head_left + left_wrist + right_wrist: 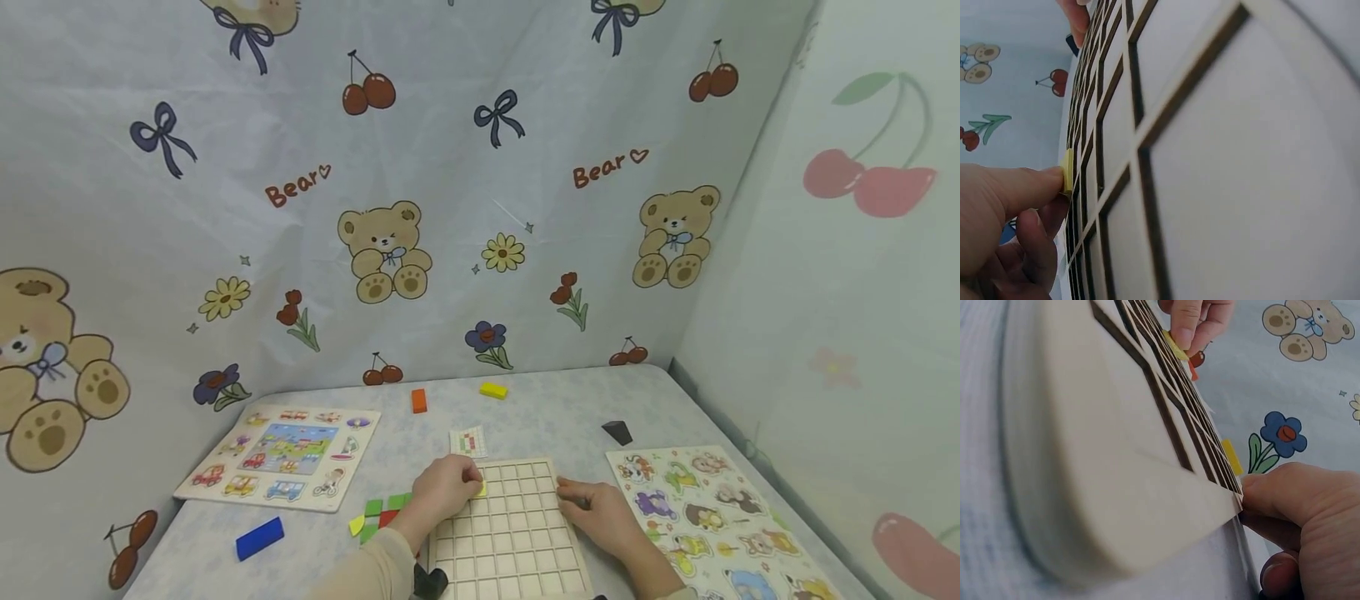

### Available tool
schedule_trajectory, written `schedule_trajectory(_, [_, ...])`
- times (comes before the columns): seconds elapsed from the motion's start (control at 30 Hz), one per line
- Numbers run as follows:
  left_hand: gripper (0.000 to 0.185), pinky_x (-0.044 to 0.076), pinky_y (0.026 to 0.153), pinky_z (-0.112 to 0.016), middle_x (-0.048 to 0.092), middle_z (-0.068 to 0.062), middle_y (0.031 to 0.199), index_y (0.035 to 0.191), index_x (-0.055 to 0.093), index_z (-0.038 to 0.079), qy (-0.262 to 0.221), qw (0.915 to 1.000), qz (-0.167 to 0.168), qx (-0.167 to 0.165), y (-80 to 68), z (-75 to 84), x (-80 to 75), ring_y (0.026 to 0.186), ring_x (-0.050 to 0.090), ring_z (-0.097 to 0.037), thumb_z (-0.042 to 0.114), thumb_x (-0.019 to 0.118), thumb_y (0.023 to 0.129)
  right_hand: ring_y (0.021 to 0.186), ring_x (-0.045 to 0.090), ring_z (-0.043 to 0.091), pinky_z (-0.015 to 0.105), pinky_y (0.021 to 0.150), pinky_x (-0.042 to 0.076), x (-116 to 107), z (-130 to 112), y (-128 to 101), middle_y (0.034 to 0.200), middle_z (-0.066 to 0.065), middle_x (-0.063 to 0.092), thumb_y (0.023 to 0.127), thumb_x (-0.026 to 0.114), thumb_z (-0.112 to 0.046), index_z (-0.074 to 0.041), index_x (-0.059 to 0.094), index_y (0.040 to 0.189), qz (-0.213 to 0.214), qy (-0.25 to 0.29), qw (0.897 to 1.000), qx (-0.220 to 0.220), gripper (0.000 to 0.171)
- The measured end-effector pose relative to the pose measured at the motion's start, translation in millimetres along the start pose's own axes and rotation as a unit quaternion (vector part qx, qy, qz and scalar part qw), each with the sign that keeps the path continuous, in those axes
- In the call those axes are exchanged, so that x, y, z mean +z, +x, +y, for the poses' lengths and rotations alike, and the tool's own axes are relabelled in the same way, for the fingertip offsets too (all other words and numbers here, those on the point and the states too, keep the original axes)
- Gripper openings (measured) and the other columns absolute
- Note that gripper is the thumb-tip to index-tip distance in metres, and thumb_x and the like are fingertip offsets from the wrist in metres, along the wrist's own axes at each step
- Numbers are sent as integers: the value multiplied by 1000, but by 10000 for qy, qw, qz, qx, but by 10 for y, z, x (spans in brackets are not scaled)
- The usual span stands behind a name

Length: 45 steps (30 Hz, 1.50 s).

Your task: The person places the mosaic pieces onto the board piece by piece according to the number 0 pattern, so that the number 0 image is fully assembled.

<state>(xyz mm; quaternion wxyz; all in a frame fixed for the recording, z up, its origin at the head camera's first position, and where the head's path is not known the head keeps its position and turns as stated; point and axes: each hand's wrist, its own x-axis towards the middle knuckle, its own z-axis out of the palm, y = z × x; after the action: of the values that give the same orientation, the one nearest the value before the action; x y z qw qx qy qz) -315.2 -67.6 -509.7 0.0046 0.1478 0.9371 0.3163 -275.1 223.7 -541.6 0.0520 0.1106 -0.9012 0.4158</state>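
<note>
A pale wooden grid board [517, 537] of square cells lies in front of me. Over its far left part my left hand [444, 490] pinches a small yellow tile [1068, 172] between thumb and fingers, right at the grid's surface. My right hand [603, 515] grips the board's right edge, thumb and forefinger at the rim in the right wrist view. Just beyond the far edge is a small card [468, 442] with a coloured grid pattern. Left of the board, partly hidden by my left arm, lie several green tiles [373, 507], a red tile [387, 518] and a yellow tile [357, 526].
A vehicle picture puzzle [352, 475] lies at the left, with a blue block [259, 538] nearer me. Toward the back are an orange block [418, 401] and a yellow block [493, 390]. A black block [618, 432] and an animal puzzle board [705, 492] are at right.
</note>
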Motion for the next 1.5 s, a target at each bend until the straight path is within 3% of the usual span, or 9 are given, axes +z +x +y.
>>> schedule_trajectory(0.2, [7, 46, 60, -35, 66, 13, 83, 87, 75, 27, 160, 9998, 89, -70, -5, 14, 12, 69, 57, -8, 26, 76, 93, 122, 67, 35, 49, 100, 53, -6, -6, -18, 132, 9, 70, 95, 74, -22, -8, 79, 115, -43, 68, 9999, -61, 25])
schedule_trajectory(0.37, [8, 48, 65, -37, 68, 11, 92, 100, 75, 25, -182, 9995, 188, -156, -7, -46, -55, 79, 60, -9, 32, 74, 96, 123, 67, 34, 48, 101, 53, -7, -2, -26, 133, 8, 70, 95, 74, -23, -9, 79, 115, -39, 77, 10000, -30, 25])
schedule_trajectory(0.5, [15, 51, 73, -39, 70, 8, 101, 109, 74, 25, -506, 9965, 518, -425, -72, -98, -371, 88, 63, -12, 34, 71, 98, 123, 66, 34, 49, 101, 52, -17, -12, -23, 133, 6, 70, 95, 74, -22, -9, 79, 115, 21, 3, 10000, -25, 25])
schedule_trajectory(0.63, [17, 52, 78, -39, 70, 6, 104, 112, 74, 25, -524, 9887, 1022, -965, -250, -240, -764, 93, 63, -15, 32, 73, 97, 124, 66, 33, 51, 104, 50, -3, -36, -16, 132, 4, 71, 93, 75, -21, -10, 79, 115, 81, -87, 9999, 89, 25])
schedule_trajectory(0.77, [21, 50, 73, -35, 70, 5, 98, 114, 74, 21, -353, 9839, 962, -1462, -478, -448, -964, 86, 62, -15, 27, 76, 94, 125, 66, 33, 53, 104, 49, -22, -47, -12, 132, 4, 70, 93, 76, -20, -10, 79, 115, 44, -84, 9998, 176, 25])
schedule_trajectory(0.9, [20, 48, 68, -34, 71, 7, 93, 110, 74, 18, -241, 9864, 450, -1565, -652, -672, -962, 79, 60, -14, 22, 79, 91, 124, 66, 34, 53, 104, 49, -32, -32, 8, 131, 4, 71, 94, 75, -21, -10, 78, 116, 35, -146, 9998, 104, 25])
schedule_trajectory(1.07, [22, 50, 76, -38, 71, 10, 98, 103, 73, 24, -226, 9894, 52, -1437, -761, -878, -858, 84, 60, -12, 22, 85, 85, 125, 65, 34, 51, 103, 50, -6, -30, 29, 132, 5, 70, 94, 75, -20, -8, 78, 116, -35, 22, 10000, 79, 25])
schedule_trajectory(1.27, [29, 53, 85, -44, 71, 11, 100, 103, 73, 24, -116, 9951, 61, -979, -789, -964, -758, 93, 63, -10, 24, 89, 79, 126, 65, 32, 51, 105, 49, -1, -60, 13, 133, 5, 70, 93, 75, -19, -8, 79, 115, -46, 152, 9996, 217, 24])
schedule_trajectory(1.5, [27, 51, 76, -37, 69, 12, 94, 99, 73, 26, 25, 9966, 124, -808, -787, -929, -732, 84, 60, -9, 24, 90, 78, 126, 65, 31, 51, 105, 49, -17, -72, 2, 133, 5, 70, 94, 75, -20, -9, 79, 115, -23, 96, 9997, 245, 24])
